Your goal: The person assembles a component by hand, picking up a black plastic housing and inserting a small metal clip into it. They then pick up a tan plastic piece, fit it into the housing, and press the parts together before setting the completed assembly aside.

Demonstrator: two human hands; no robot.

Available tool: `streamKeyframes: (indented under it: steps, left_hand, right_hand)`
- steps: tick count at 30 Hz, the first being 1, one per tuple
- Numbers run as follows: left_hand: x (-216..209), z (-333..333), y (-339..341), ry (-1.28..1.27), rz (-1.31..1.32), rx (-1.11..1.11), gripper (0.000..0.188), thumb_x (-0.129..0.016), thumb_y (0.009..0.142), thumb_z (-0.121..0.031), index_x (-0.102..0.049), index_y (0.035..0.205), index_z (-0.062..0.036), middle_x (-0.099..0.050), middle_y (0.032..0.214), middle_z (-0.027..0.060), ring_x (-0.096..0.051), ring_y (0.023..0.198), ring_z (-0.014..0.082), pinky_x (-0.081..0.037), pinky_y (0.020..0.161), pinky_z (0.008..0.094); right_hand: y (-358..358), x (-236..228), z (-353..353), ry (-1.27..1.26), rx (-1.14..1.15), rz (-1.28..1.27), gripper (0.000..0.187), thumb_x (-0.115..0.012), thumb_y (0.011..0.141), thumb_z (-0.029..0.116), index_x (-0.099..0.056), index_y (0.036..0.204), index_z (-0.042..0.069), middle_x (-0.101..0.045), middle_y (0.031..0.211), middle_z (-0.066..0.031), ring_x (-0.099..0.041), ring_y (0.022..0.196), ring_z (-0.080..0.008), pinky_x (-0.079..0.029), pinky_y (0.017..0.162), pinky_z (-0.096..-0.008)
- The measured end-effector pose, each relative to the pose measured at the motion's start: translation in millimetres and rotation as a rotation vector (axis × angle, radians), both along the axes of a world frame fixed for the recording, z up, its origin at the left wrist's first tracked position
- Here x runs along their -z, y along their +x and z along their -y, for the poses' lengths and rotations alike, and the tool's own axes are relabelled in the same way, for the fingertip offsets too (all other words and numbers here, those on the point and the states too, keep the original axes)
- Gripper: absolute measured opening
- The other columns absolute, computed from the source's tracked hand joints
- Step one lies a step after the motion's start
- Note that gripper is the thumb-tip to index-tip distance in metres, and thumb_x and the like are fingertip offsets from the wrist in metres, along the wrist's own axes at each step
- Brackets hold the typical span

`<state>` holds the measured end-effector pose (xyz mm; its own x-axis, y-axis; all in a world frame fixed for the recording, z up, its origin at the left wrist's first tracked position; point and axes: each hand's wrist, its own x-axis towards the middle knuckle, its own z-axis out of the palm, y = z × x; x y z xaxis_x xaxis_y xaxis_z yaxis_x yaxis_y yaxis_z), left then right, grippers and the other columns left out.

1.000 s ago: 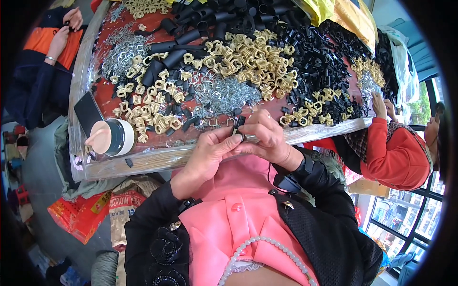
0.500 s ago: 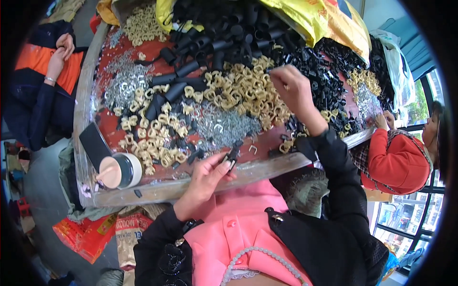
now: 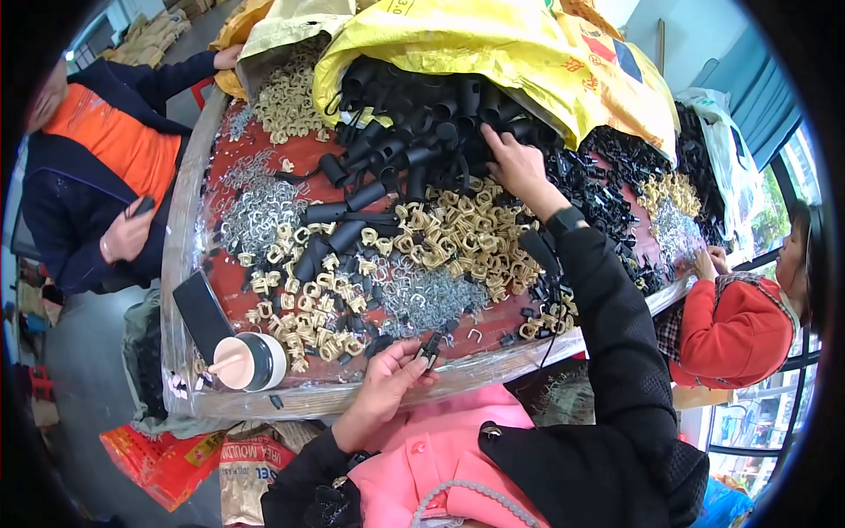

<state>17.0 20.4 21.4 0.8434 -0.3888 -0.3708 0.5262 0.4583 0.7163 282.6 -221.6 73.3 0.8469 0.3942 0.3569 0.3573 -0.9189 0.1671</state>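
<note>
Close to the table's front edge, my left hand (image 3: 387, 383) is closed around a small black plastic part (image 3: 430, 348), pinched between thumb and fingers. My right hand (image 3: 521, 167) is stretched far over the table with its index finger extended, at the edge of a heap of black plastic tubes (image 3: 414, 123). Nothing shows in that hand, and whether the fingertip touches a tube I cannot tell. Just below it lies a pile of beige U-shaped plastic pieces (image 3: 466, 229). Thin metal U-shaped clips (image 3: 422, 295) are heaped between my hands. Small black parts (image 3: 594, 198) spread right of my right forearm.
A yellow sack (image 3: 440, 40) spills the tubes at the back. A lidded jar (image 3: 251, 361) and a dark phone (image 3: 202, 312) sit at the table's front left. One co-worker (image 3: 114, 158) stands at left, a black item in hand; another (image 3: 735, 326) works at right.
My right hand has moved farther away, from above the beige pieces to the black tubes. My left hand keeps the black part. The left co-worker's hands have moved apart.
</note>
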Motion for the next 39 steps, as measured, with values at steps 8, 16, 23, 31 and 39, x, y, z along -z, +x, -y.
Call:
streamKeyframes:
  steps: [8, 16, 23, 31, 39]
  left_hand:
    - [-19, 15, 10, 0.016, 0.034, -0.08, 0.03, -0.052, 0.083, -0.008, -0.045, 0.109, 0.0041, -0.058, 0.089, 0.008, -0.057, 0.072, 0.0114, -0.047, 0.065, 0.0217]
    - [-35, 28, 6, -0.004, 0.115, -0.156, 0.03, -0.055, 0.081, -0.01, -0.048, 0.107, 0.0016, -0.055, 0.079, 0.0033, -0.053, 0.066, 0.0087, -0.045, 0.06, 0.0192]
    - [-33, 26, -2, 0.203, 0.285, -0.172, 0.026, -0.06, 0.078, -0.011, -0.054, 0.099, 0.0029, -0.056, 0.071, 0.0019, -0.048, 0.056, 0.0049, -0.04, 0.051, 0.0177]
    - [-32, 14, 2, 0.206, 0.263, -0.16, 0.027, -0.062, 0.077, -0.011, -0.054, 0.098, 0.0036, -0.056, 0.068, 0.0027, -0.049, 0.054, 0.0052, -0.04, 0.049, 0.0169]
    - [-27, 13, 11, 0.098, 0.125, -0.18, 0.03, -0.062, 0.077, -0.013, -0.054, 0.102, 0.0019, -0.058, 0.071, 0.0043, -0.053, 0.058, 0.0069, -0.044, 0.053, 0.0186]
  right_hand:
    - [-98, -19, -6, 1.08, -0.156, -0.337, 0.022, -0.061, 0.075, 0.018, -0.051, 0.092, 0.008, -0.048, 0.061, -0.0004, -0.046, 0.052, -0.0058, -0.035, 0.044, -0.0203]
    - [-200, 7, -45, 1.473, -0.118, -0.765, 0.015, -0.058, 0.079, 0.019, -0.05, 0.085, 0.007, -0.045, 0.06, 0.0045, -0.039, 0.048, -0.0013, -0.029, 0.04, -0.0153]
    - [-222, -5, -52, 1.467, -0.109, -0.879, 0.024, -0.058, 0.08, 0.023, -0.051, 0.093, 0.004, -0.05, 0.071, 0.0014, -0.041, 0.053, -0.0024, -0.033, 0.045, -0.016]
    - [-232, -9, -47, 1.472, -0.233, -1.085, 0.036, -0.058, 0.081, 0.025, -0.045, 0.103, 0.001, -0.053, 0.087, -0.0048, -0.046, 0.062, -0.0047, -0.039, 0.055, -0.0176]
    - [-239, -1, -54, 1.59, -0.129, -1.156, 0.037, -0.058, 0.081, 0.023, -0.042, 0.105, 0.0, -0.052, 0.096, -0.0088, -0.049, 0.063, -0.0072, -0.042, 0.056, -0.0198]
